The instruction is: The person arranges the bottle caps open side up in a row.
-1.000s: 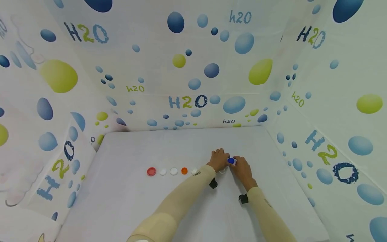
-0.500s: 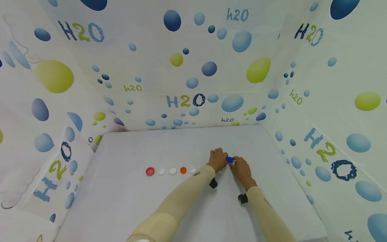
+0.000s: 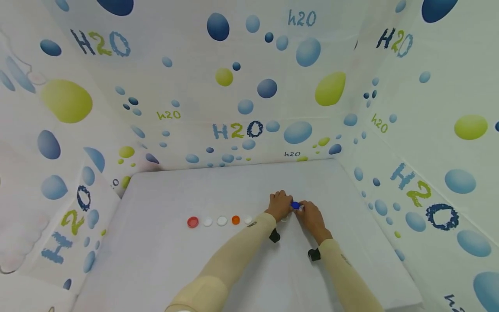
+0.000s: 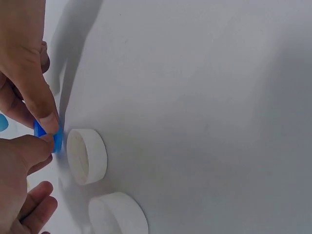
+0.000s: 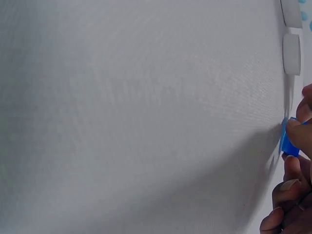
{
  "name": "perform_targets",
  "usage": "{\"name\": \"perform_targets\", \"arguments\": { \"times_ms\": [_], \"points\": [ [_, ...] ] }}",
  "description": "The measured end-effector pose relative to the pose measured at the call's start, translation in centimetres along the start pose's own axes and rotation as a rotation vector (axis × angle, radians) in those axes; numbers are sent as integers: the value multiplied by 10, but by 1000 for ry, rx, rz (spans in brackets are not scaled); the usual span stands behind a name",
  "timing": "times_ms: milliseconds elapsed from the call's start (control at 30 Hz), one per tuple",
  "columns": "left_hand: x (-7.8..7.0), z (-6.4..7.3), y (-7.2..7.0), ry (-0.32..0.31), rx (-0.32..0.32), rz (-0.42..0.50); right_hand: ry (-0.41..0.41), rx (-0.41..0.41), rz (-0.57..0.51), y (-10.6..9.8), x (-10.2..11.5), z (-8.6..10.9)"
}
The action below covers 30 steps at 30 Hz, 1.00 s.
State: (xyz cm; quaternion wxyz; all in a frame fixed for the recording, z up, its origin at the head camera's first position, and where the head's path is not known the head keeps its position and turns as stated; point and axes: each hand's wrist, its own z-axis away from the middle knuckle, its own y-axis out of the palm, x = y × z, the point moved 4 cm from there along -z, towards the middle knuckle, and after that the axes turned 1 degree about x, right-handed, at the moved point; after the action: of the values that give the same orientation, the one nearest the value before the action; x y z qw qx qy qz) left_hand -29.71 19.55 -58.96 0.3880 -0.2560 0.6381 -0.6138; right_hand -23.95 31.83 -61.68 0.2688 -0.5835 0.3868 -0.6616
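Observation:
A small blue bottle cap (image 3: pixel 295 205) is between my two hands at the right end of a row of caps. My left hand (image 3: pixel 280 206) pinches it from the left side, thumb against it. From the right, my right hand (image 3: pixel 312 219) holds the same cap with thumb and fingers. In the left wrist view the blue cap (image 4: pixel 57 140) is partly covered by both thumbs, close over the table. A white cap (image 4: pixel 87 157) lies just beside the hands, with another white cap (image 4: pixel 119 214) past it. The right wrist view shows the blue cap's edge (image 5: pixel 290 144) between fingertips.
The row on the white table (image 3: pixel 156 260) runs left: a white cap (image 3: pixel 248 220), an orange cap (image 3: pixel 235 220), two more white caps and a red cap (image 3: pixel 192 222) at the end. Patterned walls stand behind and at both sides.
The blue cap has tilted a little between the fingers, its top now looking flatter. Both hands stay in nearly the same place, while the head view has shifted slightly.

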Motion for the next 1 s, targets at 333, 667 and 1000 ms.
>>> {"name": "perform_targets", "arguments": {
  "times_ms": [333,667,1000],
  "points": [
    [11,3,3,79,22,144,-21,24,-101,-6,-7,3],
    [5,10,1,102,38,145,21,59,-174,-13,-10,10],
    [-3,17,2,105,2,109,75,142,-195,-14,-9,17]
  ]
}}
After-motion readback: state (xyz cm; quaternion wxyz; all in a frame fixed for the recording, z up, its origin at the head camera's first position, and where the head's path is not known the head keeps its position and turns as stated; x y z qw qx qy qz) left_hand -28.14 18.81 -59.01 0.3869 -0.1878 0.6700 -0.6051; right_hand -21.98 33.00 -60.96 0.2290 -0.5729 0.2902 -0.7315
